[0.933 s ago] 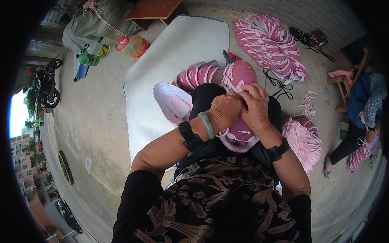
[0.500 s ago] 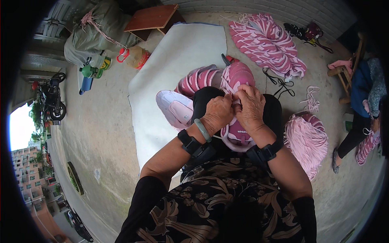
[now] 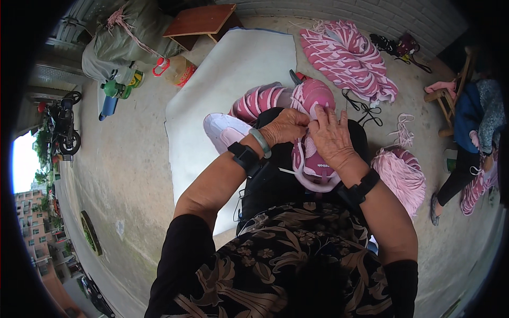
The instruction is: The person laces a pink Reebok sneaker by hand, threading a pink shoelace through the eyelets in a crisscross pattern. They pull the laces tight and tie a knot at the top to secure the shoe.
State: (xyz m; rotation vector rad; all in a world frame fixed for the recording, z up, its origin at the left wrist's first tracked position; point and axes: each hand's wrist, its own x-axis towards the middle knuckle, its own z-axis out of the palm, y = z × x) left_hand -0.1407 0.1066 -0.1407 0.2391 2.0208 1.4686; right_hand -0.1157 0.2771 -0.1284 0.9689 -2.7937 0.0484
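Observation:
A pink shoe upper (image 3: pixel 321 91) lies over my lap, its toe away from me and its collar toward me. A pale shoelace (image 3: pixel 287 170) runs at its lacing, with one end sticking out to the left. My left hand (image 3: pixel 286 128) is closed at the lacing, fingertips pinched together on the lace. Across the upper's right side lies my right hand (image 3: pixel 333 139), fingers stretched out toward the toe; its thumb is partly hidden. Left of my knee rests another upper, its pale lining (image 3: pixel 225 132) showing, beside a row of striped pink uppers (image 3: pixel 262 100).
A white sheet (image 3: pixel 222 79) covers the ground ahead. Bundled pink uppers (image 3: pixel 347 61) lie at the far right, with a pile of pink laces (image 3: pixel 400 177) by my right knee. A bottle (image 3: pixel 177 70) and a brown wooden stool (image 3: pixel 200 21) stand far left. Another person's leg (image 3: pixel 453 183) shows at right.
My right hand has opened from a pinch and laid its fingers along the upper. My left hand has turned slightly and shifted up, still pinched. The collar has shifted a little to the right.

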